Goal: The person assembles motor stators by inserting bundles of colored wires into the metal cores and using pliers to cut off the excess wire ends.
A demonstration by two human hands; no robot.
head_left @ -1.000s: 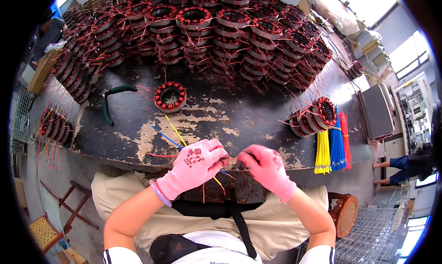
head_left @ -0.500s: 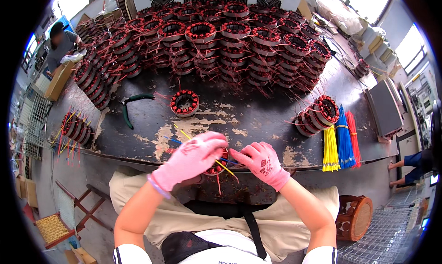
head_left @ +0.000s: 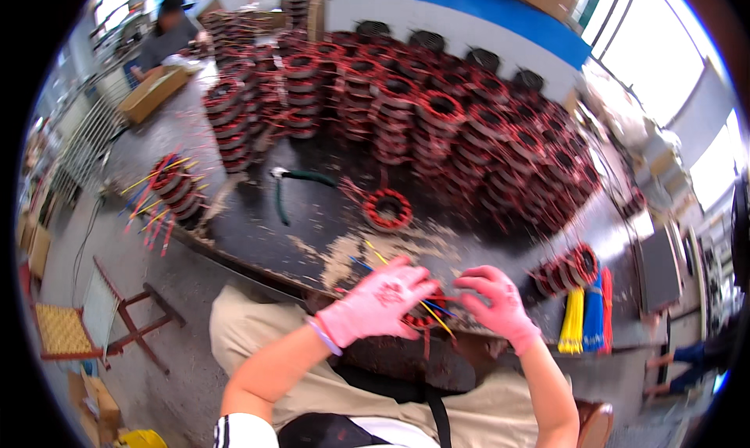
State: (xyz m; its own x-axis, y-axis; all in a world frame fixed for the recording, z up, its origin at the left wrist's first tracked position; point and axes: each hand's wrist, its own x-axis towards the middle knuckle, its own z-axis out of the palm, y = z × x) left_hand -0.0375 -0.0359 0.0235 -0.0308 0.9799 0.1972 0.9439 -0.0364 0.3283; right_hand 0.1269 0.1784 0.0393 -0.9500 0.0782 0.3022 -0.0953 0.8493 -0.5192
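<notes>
My left hand (head_left: 388, 298), in a pink glove, grips a ring-shaped motor stator with red windings (head_left: 419, 320) at the table's near edge, partly covering it. A yellow wire (head_left: 439, 321) and a blue wire (head_left: 437, 308) stick out of the stator toward the lower right; their other ends show beyond my left hand. My right hand (head_left: 498, 303), also gloved in pink, is just right of the stator with fingers curled together. A short red wire (head_left: 444, 298) runs from the stator to its fingertips. Beyond my hands a single stator (head_left: 387, 211) lies on the table.
Tall stacks of stators (head_left: 437, 124) fill the table's far side. Green-handled pliers (head_left: 308, 177) lie left of centre. At left are stators with coloured wires (head_left: 176, 189); at right, a stator stack (head_left: 569, 270) and yellow, blue and red wire bundles (head_left: 594, 311). A person (head_left: 168, 32) is far left.
The view has turned and tilted, so the table appears slanted. My right hand has drawn away from the stator to the right, and a red wire now shows between them. My left hand keeps its grip.
</notes>
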